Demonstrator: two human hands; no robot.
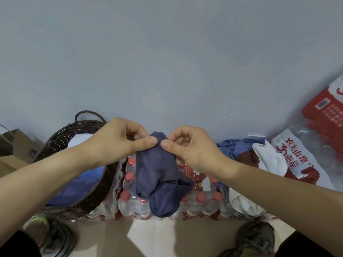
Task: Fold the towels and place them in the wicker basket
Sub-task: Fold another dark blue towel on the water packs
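Bare forearms, no sleeves anywhere in view, nothing on the wrists either. No rings or watch on the left hand (118,140) or the right hand (193,147). Short trimmed nails on both thumbs. Dark trousers or shorts at the bottom corners, probably black, hard to say with the blur. Grey mesh sneakers, left shoe (55,236) with a lime-green collar, right shoe (256,238) darker and mottled.
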